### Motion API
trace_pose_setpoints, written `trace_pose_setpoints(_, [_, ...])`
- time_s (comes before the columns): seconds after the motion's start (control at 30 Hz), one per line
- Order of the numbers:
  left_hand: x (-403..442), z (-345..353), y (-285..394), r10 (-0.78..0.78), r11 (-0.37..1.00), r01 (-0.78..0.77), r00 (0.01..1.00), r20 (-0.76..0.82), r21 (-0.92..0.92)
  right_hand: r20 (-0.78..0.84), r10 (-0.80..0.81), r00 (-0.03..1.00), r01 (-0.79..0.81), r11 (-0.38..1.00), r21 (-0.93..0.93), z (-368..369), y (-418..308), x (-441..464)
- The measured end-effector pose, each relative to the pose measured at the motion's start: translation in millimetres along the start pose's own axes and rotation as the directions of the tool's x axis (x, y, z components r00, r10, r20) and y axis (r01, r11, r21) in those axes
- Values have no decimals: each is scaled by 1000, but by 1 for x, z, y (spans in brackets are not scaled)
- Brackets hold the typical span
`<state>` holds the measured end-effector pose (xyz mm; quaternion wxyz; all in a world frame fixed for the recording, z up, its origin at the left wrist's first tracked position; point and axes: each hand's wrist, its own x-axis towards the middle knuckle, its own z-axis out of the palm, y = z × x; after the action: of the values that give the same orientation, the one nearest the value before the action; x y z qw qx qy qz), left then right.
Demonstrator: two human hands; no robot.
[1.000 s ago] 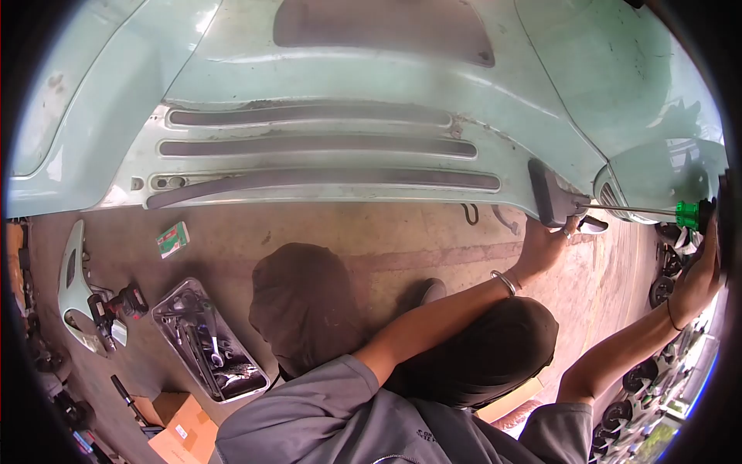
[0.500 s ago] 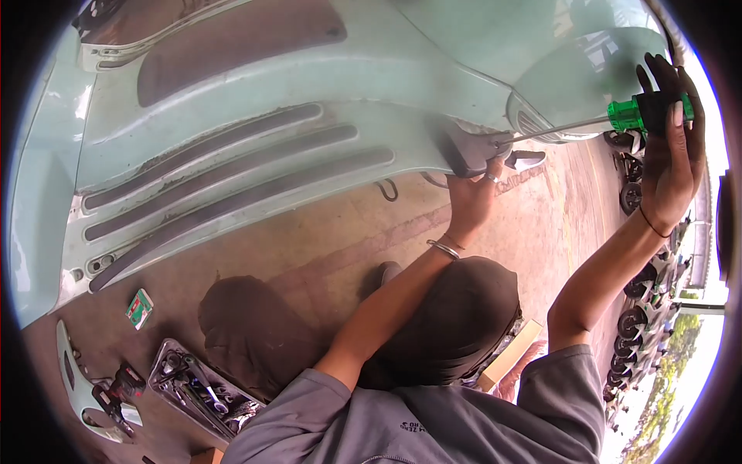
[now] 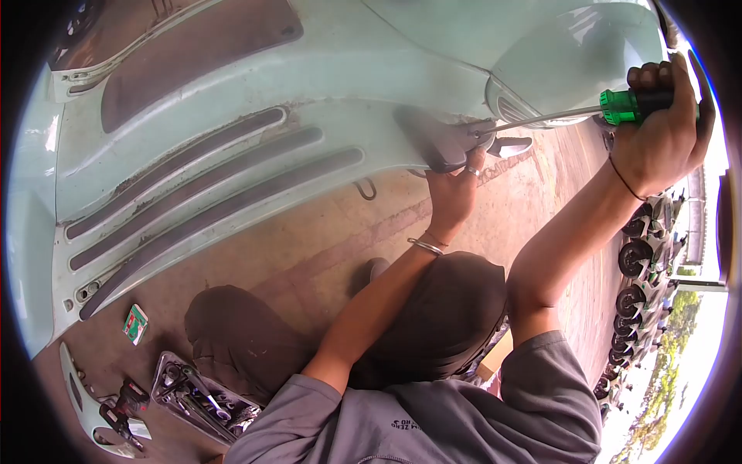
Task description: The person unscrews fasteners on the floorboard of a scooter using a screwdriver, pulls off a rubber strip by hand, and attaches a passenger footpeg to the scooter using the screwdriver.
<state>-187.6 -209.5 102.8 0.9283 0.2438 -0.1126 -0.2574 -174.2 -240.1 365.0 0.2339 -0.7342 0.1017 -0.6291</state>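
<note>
My right hand point(image 3: 661, 131) is closed round the black and green handle of a screwdriver point(image 3: 618, 107). Its long metal shaft runs left to a dark grey plastic piece point(image 3: 444, 143) at the lower edge of a pale green scooter body point(image 3: 371, 85). The tip meets that piece at its right end, where a fastener, if any, is too small to make out. Below, my left hand point(image 3: 454, 199) grips the same piece from underneath; most of its fingers are hidden behind it, and a finger with a ring shows close to the shaft's tip.
Dark rubber strips point(image 3: 224, 189) line the scooter's floor. On the ground at lower left are a tray of wrenches and sockets point(image 3: 202, 394), a cordless drill point(image 3: 124, 410), a pale green panel point(image 3: 73, 379) and a small green-white box point(image 3: 135, 324). Parked motorcycles point(image 3: 632, 301) line the right.
The fingers of my right hand were stretched out against the screwdriver handle and are now wrapped round it, with the wrist turned. The left hand keeps its place on the plastic piece. The view has shifted slightly.
</note>
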Motion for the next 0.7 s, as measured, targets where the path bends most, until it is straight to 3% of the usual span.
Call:
trace_pose_setpoints(0.1, [-1,4,0,3,1000,-3,1000,-9,-1,-177,-186,966,78,870,-487,2,-1,-3])
trace_pose_setpoints(0.17, [0,3,4,21,1000,-21,1000,-22,0,-286,-123,950,44,963,-267,17,-2,-3])
trace_pose_setpoints(0.23, [-1,4,6,-9,999,8,1000,-26,-33,-42,58,997,-58,998,10,17,0,11])
trace_pose_setpoints(0.3, [0,5,6,9,999,-11,999,-49,-38,237,32,971,-158,830,534,27,4,12])
trace_pose_setpoints(0.33, [0,4,7,0,1000,-1,1000,-30,-29,238,34,971,-160,832,532,23,13,19])
trace_pose_setpoints(0.37, [-1,4,8,-14,1000,14,1000,-12,-19,493,-157,856,-298,630,717,14,30,33])
trace_pose_setpoints(0.4, [0,4,8,-21,1000,21,1000,-11,-21,626,-404,668,-489,396,777,2,44,43])
trace_pose_setpoints(0.43, [1,5,8,18,1000,-18,1000,-9,-10,628,-398,669,-489,400,775,-10,52,50])
trace_pose_setpoints(0.47, [2,6,8,58,998,-58,998,-5,3,709,-329,624,-635,315,705,-23,61,56])
trace_pose_setpoints(0.57, [0,5,7,54,998,-54,998,-14,22,746,-185,639,-707,239,665,-23,46,43])
trace_pose_setpoints(0.67, [-1,-1,9,-86,996,84,995,56,39,435,58,899,-362,660,659,-7,19,26])
trace_pose_setpoints(0.7, [-1,0,10,-91,995,89,994,59,41,431,62,900,-360,662,657,2,15,21])
